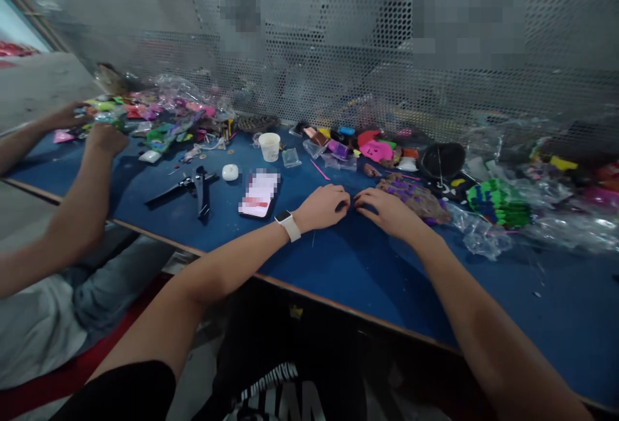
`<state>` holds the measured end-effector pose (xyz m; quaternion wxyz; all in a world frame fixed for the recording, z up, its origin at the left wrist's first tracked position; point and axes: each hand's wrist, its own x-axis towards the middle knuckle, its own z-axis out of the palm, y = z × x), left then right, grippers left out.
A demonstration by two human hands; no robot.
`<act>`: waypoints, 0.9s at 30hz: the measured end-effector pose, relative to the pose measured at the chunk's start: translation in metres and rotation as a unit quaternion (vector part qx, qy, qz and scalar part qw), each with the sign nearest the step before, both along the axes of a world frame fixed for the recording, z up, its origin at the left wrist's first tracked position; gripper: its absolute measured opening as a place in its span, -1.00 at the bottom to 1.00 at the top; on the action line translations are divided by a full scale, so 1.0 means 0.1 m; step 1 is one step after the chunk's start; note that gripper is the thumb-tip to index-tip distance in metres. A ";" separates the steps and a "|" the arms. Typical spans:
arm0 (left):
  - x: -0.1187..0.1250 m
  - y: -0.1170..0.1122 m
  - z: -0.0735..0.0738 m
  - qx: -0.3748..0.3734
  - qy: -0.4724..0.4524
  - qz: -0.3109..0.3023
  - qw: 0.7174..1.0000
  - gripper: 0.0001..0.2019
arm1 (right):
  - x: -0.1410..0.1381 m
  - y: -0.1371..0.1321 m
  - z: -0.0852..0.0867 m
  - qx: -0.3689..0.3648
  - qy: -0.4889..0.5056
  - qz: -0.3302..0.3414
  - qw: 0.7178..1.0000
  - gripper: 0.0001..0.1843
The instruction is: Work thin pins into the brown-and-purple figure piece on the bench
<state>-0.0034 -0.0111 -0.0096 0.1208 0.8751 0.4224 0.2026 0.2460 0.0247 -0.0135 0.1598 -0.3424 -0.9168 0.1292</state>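
My left hand point(325, 207), with a white-banded watch point(289, 224) on its wrist, is held over the blue table. Its fingers curl round to meet the thumb. Just across a narrow gap, my right hand point(387, 212) has its fingers bent and drawn together at the tips. Whatever the fingertips pinch is too small or dark to make out. Behind my right hand lies a brown and purple lump of clay point(416, 198). A phone point(260, 194) with a lit screen lies left of my left hand, and a thin pink tool point(320, 170) lies beyond it.
A black folding stand point(200, 192), a white earbud case point(230, 172) and a white cup point(269, 147) stand to the left. Coloured clay and plastic bags line the perforated metal screen point(309, 40). At far left, another person's hand point(107, 139) rests near more clay pieces.
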 end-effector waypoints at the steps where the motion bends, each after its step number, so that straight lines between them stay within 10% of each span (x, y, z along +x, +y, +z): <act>1: -0.01 0.02 -0.02 0.003 -0.003 0.007 1.000 -0.82 | 0.00 -0.01 -0.01 0.002 0.012 0.001 1.000 -0.72; 27: 0.03 -0.07 -0.01 0.008 0.035 0.052 0.998 -0.79 | -0.18 -0.12 -0.06 0.056 0.040 -0.032 0.997 -0.75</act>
